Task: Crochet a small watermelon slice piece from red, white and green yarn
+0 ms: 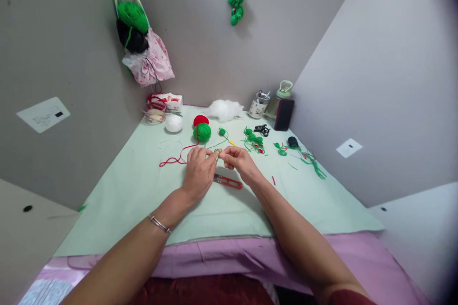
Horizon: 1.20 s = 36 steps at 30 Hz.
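Observation:
My left hand (199,171) and my right hand (239,161) meet over the middle of the table, fingertips pinched close together. Between them is a small loop of green yarn (218,152), which both hands grip. A strand of it seems to run back toward the green yarn ball (202,132), which sits against a red yarn ball (201,120). Just below the hands lies a pair of orange thread snips (229,181), its blade end partly hidden by my left hand. A yellow crochet hook (232,143) rests on the cloth beyond my right fingers.
White yarn (174,124) and white stuffing (225,110) lie toward the back. Small green crocheted pieces (255,138) and black scissors (263,130) are on the right. A pen cup (259,106), a bottle (279,100) and a phone (284,115) stand by the back right wall.

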Each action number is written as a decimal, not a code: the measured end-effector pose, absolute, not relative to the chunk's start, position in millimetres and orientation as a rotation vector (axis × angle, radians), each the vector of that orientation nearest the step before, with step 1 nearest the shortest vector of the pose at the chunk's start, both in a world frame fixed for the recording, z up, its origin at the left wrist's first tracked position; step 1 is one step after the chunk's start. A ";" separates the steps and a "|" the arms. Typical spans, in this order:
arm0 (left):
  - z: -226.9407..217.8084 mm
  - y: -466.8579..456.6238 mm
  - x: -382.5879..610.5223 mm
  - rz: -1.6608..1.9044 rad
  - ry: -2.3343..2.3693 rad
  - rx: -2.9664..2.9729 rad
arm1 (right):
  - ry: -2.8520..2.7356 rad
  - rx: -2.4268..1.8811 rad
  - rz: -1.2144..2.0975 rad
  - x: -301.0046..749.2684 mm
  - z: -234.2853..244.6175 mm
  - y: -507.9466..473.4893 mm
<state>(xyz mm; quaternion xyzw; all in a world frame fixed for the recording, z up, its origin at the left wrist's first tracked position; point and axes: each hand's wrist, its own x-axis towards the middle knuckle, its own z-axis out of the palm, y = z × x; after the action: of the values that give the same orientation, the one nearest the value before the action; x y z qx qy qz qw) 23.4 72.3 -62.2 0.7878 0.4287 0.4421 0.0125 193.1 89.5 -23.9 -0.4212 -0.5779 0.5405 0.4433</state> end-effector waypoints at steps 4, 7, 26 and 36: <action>-60.5 71.8 23.1 1.370 1.328 2.409 | -1.447 -1.063 1.325 193.1 -24.5 89.3; -58.0 72.8 22.0 1.366 1.318 2.352 | -1.437 -1.086 1.255 194.1 -24.2 90.0; -53.0 82.3 15.8 1.415 1.188 1.698 | -1.493 -1.119 1.101 187.7 -20.8 81.5; -48.0 76.1 19.4 1.361 1.032 1.645 | -1.479 -1.086 1.159 185.5 -18.1 78.1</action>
<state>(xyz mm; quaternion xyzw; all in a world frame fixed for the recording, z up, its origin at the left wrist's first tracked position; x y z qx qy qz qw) 19.4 76.1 -48.0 0.6428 0.4032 0.5320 0.3759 185.5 78.1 -18.1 -0.4426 -0.6028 0.4723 0.4666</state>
